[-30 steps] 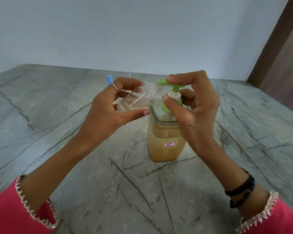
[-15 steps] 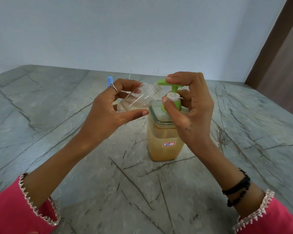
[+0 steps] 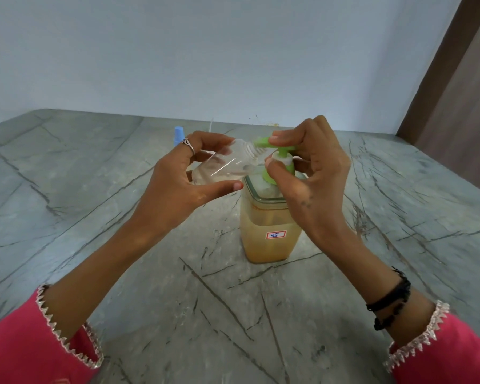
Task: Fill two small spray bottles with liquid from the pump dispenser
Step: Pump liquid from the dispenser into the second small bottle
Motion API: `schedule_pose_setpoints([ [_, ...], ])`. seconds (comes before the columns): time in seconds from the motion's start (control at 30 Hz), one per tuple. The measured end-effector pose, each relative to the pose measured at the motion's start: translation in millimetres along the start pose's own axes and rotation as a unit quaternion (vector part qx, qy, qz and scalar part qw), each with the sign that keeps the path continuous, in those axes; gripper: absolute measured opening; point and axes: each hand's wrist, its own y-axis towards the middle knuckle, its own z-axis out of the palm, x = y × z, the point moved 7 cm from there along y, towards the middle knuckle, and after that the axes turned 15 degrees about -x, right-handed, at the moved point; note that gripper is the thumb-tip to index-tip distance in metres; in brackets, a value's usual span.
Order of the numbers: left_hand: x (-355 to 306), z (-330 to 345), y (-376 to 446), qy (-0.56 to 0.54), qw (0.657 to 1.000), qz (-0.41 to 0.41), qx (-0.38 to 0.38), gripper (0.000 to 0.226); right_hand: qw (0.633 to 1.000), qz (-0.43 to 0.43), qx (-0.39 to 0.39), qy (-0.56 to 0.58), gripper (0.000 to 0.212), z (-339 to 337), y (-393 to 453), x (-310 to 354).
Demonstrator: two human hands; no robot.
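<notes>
A square clear pump dispenser (image 3: 270, 239) holding yellowish liquid stands on the marble table; it bears a small label reading 35. Its green pump head (image 3: 278, 152) points left. My right hand (image 3: 313, 173) grips the pump, fingers curled over the top and thumb under the white collar. My left hand (image 3: 178, 181) holds a small clear spray bottle (image 3: 225, 164) tilted, its open threaded neck right at the green spout. A little liquid lies in the bottle. A blue cap (image 3: 178, 135) shows behind my left hand; what it sits on is hidden.
The grey veined marble table (image 3: 94, 217) spreads all around the dispenser. A pale wall stands behind, and a brown door frame (image 3: 455, 79) rises at the right.
Both hands and the small bottle stay at the pump; the pump head has shifted only slightly. The view has tilted a little.
</notes>
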Motion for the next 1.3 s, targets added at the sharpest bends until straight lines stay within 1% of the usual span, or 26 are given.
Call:
schedule_pose_setpoints([
  [0.2,-3.5,-0.8,0.1,-0.005,1.000,0.006,-0.003,0.047,1.000,-0.021,0.013,-0.013,0.037,0.3,-3.2,1.0],
  [0.4,-3.4,-1.1,0.1,0.002,1.000,0.009,-0.001,0.047,1.000,-0.015,-0.016,-0.009,0.036,-2.8,0.7,1.6],
  [0.43,-2.7,-0.8,0.2,0.006,1.000,0.009,0.002,0.047,1.000,-0.012,-0.017,-0.010,0.035,-2.7,1.9,0.9],
  [0.57,-2.0,-0.5,0.4,0.015,1.000,0.007,0.009,0.048,1.000,-0.009,-0.003,-0.014,0.019,-0.9,3.7,-2.7],
  [0.77,-0.8,-0.1,0.1,0.009,1.000,-0.003,0.006,0.048,0.999,-0.035,0.010,-0.011,0.033,-0.3,-1.1,-0.2],
  [1.0,-1.7,-1.5,1.6,0.006,1.000,0.001,0.000,0.047,0.999,-0.052,0.009,-0.013,0.037,-1.4,-2.3,1.8],
  [1.13,-0.7,-1.4,1.1,0.007,1.000,0.000,-0.001,0.050,0.999,-0.035,-0.004,-0.007,0.035,-2.3,1.7,2.0],
  [1.23,-1.5,0.4,0.3,0.018,1.000,0.007,0.004,0.048,1.000,-0.022,0.001,-0.014,0.027,-1.2,4.3,0.8],
  [1.3,-0.4,0.3,0.0,0.019,1.000,0.002,0.003,0.047,1.000,-0.024,0.004,-0.015,0.029,-0.8,4.8,0.9],
])
